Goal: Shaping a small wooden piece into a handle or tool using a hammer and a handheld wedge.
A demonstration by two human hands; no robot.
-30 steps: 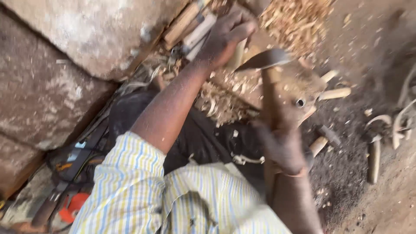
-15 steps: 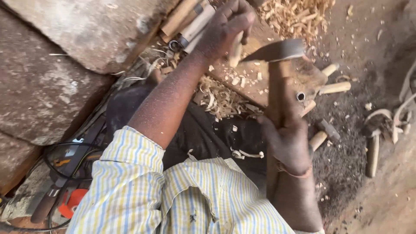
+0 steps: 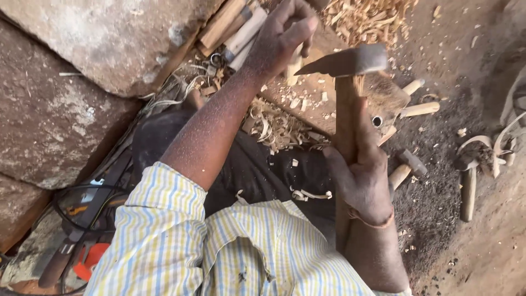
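Note:
My left hand (image 3: 282,35) reaches forward and grips a small pale wooden piece (image 3: 294,66), standing it on a wooden chopping block (image 3: 312,107). My right hand (image 3: 361,178) is closed around the long wooden handle (image 3: 346,115) of an adze. Its dark metal blade (image 3: 345,61) hangs just right of the piece, edge pointing toward it, close to my left fingers. Curled wood shavings (image 3: 276,126) lie on the dark cloth over my lap.
Large rough stones (image 3: 104,38) wall the left side. Cut sticks (image 3: 230,27) lean by them at the top. Short turned pegs (image 3: 419,109) and a wooden-handled tool (image 3: 468,186) lie on dark soil at right. Cables and orange-handled tools (image 3: 82,230) sit at lower left.
The adze head has risen slightly and shifted right, its blade now flatter beside the piece. My left hand keeps hold of the wooden piece on the block.

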